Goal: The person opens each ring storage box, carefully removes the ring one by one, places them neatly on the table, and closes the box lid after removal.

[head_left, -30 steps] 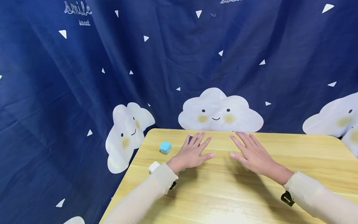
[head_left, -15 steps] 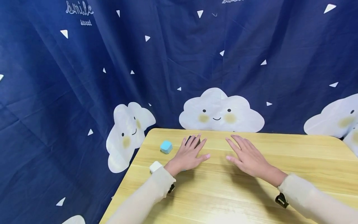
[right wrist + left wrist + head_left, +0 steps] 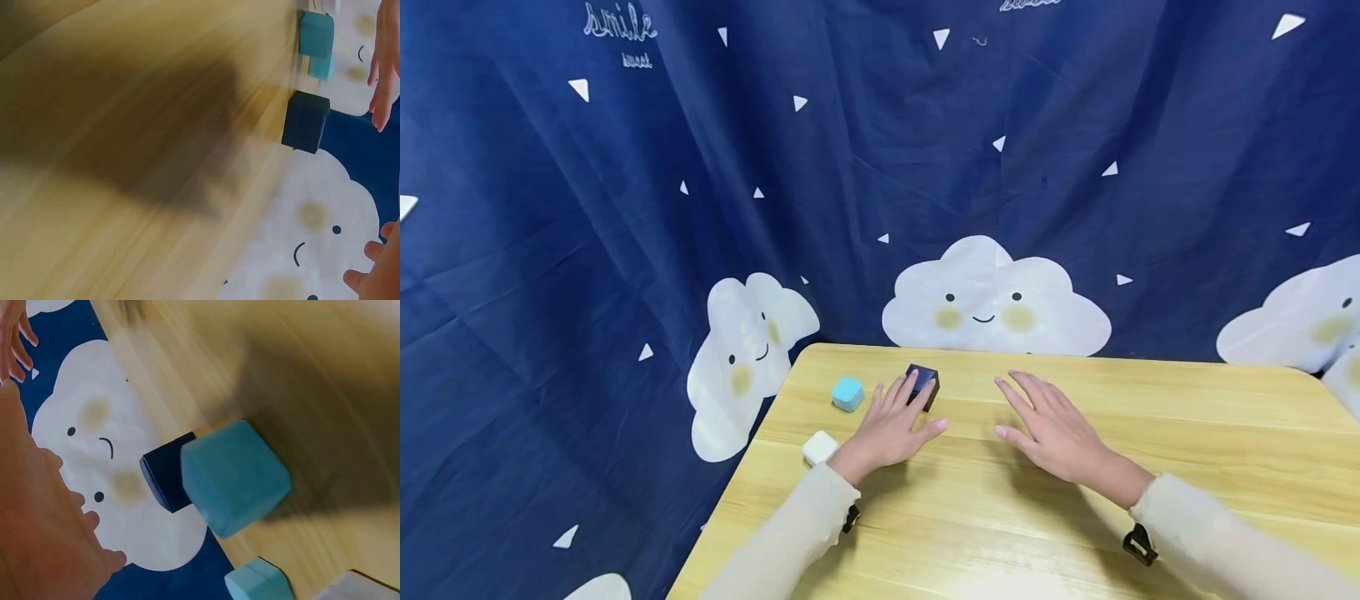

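Observation:
In the head view my left hand (image 3: 887, 429) hovers over the table with fingers spread, its fingertips overlapping a dark navy block (image 3: 928, 392). A light blue block (image 3: 847, 393) lies left of those fingers, and a white block (image 3: 820, 448) sits beside the left wrist. Below the left hand, a larger teal block (image 3: 234, 478) appears in the left wrist view; the hand hides it from the head camera. My right hand (image 3: 1060, 437) is held above bare wood, fingers extended, holding nothing. Neither hand grips anything.
The light wooden table (image 3: 1000, 517) casts back shadows of both arms. Behind its far edge hangs a navy curtain (image 3: 880, 167) printed with clouds and triangles. Each wrist carries a dark strap piece, such as the right strap (image 3: 1140, 544).
Both hands have drawn back toward the person and a little left, fingers still extended. More of the navy block and white block now shows. The blocks stay in place.

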Tool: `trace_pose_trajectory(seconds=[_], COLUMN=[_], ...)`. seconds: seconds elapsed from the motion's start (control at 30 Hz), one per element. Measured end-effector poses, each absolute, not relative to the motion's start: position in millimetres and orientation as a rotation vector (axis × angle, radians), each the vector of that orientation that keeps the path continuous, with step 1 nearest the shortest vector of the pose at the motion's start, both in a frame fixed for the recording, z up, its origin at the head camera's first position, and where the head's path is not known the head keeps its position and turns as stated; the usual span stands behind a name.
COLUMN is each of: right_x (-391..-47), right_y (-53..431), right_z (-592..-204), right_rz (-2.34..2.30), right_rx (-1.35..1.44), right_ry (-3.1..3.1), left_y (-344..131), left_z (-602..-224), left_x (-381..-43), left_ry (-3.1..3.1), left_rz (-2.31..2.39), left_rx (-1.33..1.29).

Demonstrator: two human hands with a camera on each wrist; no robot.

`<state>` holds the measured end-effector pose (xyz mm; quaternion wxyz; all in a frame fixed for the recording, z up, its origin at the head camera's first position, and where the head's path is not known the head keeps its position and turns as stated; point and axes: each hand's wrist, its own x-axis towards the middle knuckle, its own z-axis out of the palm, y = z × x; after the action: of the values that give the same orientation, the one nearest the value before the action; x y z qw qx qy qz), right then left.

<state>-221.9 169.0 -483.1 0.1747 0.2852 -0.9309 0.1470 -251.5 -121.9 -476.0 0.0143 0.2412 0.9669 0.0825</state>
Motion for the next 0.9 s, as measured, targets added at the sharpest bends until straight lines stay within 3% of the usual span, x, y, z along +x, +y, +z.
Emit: trace_pose_trajectory(seconds=[0.9], right_x=[-219.1], right_y=[119.2], right_z=[-501.0], right_rz=[0.479], right_rx=[0.837], right_ry=[-2.741], left_y=[-165.9], left_z=[-502.0], left_x=[-234.4], left_ry=[3.018], left_rz=[0.514], left_rx=[0.584])
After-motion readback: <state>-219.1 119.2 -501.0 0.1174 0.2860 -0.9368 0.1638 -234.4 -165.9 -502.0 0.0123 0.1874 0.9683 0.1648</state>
